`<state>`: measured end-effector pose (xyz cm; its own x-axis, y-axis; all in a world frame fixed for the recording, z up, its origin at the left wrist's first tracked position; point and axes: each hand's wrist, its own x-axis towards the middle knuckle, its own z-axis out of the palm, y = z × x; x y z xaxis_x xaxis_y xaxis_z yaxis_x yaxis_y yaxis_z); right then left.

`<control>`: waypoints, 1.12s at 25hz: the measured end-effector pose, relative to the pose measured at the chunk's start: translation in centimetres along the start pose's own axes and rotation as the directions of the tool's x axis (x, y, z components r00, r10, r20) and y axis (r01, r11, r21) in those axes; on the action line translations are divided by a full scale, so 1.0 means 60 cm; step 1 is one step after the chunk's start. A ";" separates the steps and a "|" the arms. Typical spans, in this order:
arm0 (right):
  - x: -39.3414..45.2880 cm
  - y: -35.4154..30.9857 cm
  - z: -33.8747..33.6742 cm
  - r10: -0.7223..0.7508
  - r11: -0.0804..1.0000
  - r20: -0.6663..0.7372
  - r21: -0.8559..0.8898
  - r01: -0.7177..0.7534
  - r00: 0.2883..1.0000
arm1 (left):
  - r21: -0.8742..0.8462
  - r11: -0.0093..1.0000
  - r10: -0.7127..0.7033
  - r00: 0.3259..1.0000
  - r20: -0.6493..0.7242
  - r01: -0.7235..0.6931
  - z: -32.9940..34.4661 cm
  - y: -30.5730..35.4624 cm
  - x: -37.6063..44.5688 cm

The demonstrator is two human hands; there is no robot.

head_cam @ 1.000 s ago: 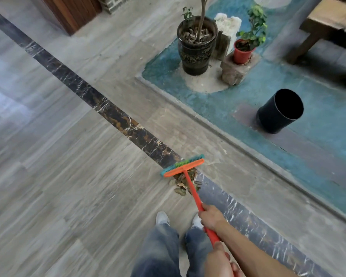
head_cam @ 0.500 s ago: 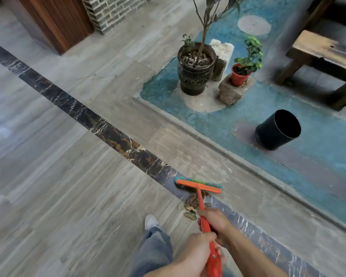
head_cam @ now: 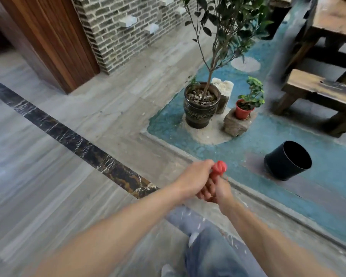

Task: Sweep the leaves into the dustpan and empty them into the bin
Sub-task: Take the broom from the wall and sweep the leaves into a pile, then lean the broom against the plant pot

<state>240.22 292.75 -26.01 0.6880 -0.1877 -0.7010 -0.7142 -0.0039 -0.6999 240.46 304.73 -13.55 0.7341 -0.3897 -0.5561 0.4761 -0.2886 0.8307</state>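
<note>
Left hand (head_cam: 190,181) and right hand (head_cam: 218,191) together, fingers wrapped around the red broom handle (head_cam: 219,169) end, broom head and leaves hidden, black bin (head_cam: 287,163) tilted on blue floor nearby.

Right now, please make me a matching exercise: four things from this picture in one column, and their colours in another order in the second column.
1. bin
2. broom handle
3. small flowerpot
4. bench

A. brown wood
B. terracotta red
C. black
D. bright orange-red

Pairs: 1-C, 2-D, 3-B, 4-A
</note>
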 end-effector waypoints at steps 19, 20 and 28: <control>0.508 -0.633 -0.027 -0.431 0.738 0.040 -0.559 0.378 0.902 | 0.845 0.498 0.458 0.886 -0.068 -0.193 -0.299 0.450 0.674; 0.519 -0.658 -0.033 -0.458 0.716 0.022 -0.583 0.384 0.889 | 0.853 0.478 0.469 0.882 -0.047 -0.209 -0.305 0.470 0.698; 0.698 -0.797 -0.037 -0.541 0.738 -0.137 -0.551 0.390 0.830 | 0.880 0.443 0.418 0.908 -0.034 -0.171 -0.375 0.587 0.912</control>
<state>302.88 282.89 -21.60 0.9397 -0.2882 -0.1841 -0.3293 -0.6174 -0.7144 308.28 292.93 -14.12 0.8821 -0.4443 -0.1564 -0.3404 -0.8308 0.4403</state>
